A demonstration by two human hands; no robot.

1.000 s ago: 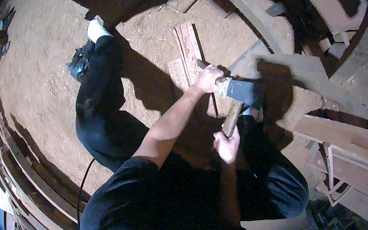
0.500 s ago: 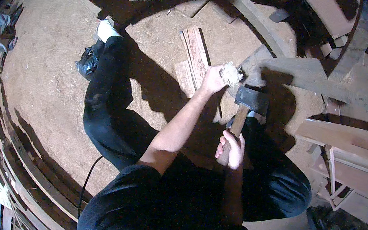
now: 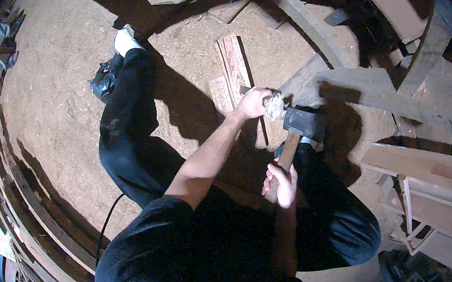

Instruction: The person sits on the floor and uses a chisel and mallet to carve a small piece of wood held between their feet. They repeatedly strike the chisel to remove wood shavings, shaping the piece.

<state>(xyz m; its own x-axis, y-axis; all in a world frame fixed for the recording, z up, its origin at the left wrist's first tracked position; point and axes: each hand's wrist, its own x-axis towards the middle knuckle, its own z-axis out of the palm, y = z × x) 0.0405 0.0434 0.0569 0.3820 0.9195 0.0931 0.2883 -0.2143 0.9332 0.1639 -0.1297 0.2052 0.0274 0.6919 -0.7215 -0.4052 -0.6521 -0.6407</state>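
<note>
My left hand (image 3: 252, 103) is closed around a short tool with a pale, frayed end (image 3: 276, 105). A small dark piece sticks out on the hand's other side, and the grip hides the rest, so I cannot tell its exact kind. In my right hand (image 3: 281, 186) is the wooden handle of an axe (image 3: 289, 149). Its broad dark head (image 3: 302, 123) is just right of the frayed end; I cannot tell whether they touch. Below my left hand, two pale reddish boards (image 3: 235, 57) lie side by side on the ground.
Thick timber beams (image 3: 368, 88) cross at the upper right, partly in shadow. Stacked planks (image 3: 420, 167) stand on the right. A black plastic bag (image 3: 103, 80) lies beside my left foot. Long timbers (image 3: 33, 196) run along the lower left, near a black cable (image 3: 107, 222).
My left hand has shifted slightly left and nearer to me, turning the frayed end toward the axe head. The axe has moved a little left with my right hand.
</note>
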